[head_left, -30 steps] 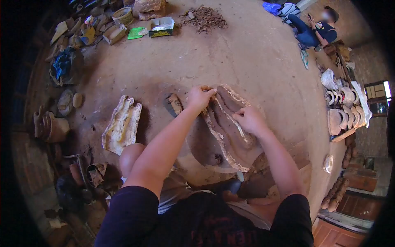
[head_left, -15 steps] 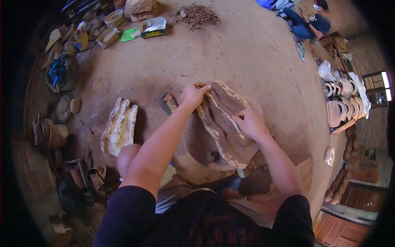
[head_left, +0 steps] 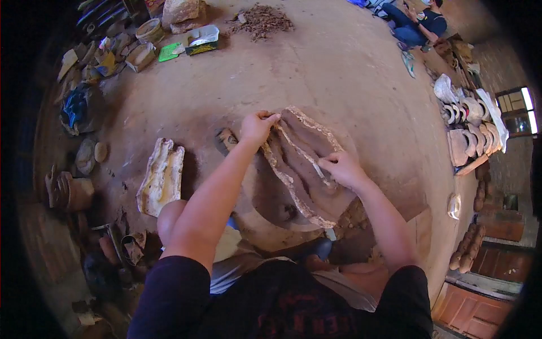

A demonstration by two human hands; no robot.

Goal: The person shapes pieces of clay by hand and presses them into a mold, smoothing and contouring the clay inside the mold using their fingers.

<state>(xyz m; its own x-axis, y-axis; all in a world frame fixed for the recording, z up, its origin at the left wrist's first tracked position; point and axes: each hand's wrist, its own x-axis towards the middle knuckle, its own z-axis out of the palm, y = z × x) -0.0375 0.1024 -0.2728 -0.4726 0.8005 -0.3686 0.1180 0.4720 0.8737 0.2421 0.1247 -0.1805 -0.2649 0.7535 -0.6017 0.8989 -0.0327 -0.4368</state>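
Observation:
A long mould-like piece (head_left: 293, 189) with brown, clay-coloured channels and ragged pale rims lies in front of me, on or over a rounded brown base. Along its middle runs a thin pale strip (head_left: 300, 150); whether it is loose or part of the piece I cannot tell. My left hand (head_left: 257, 127) pinches the strip's far end, thumb and fingers together. Lower down, my right hand (head_left: 343, 168) has its fingertips closed on the same strip, near its closer end. To the left, a similar cream-coloured mould piece (head_left: 161, 178) rests on the floor beside my knee.
A small block (head_left: 227, 138) lies beyond my left forearm. Crumbled brown clay (head_left: 261, 21) is heaped at the back, near a box (head_left: 202, 40) and a green tray (head_left: 168, 52). Curved pieces (head_left: 474, 141) stand stacked at right. Another person (head_left: 420, 25) sits at the far right.
The view has shifted slightly, so most things appear a little further left. Both hands keep their pinch on the strip, with little visible movement.

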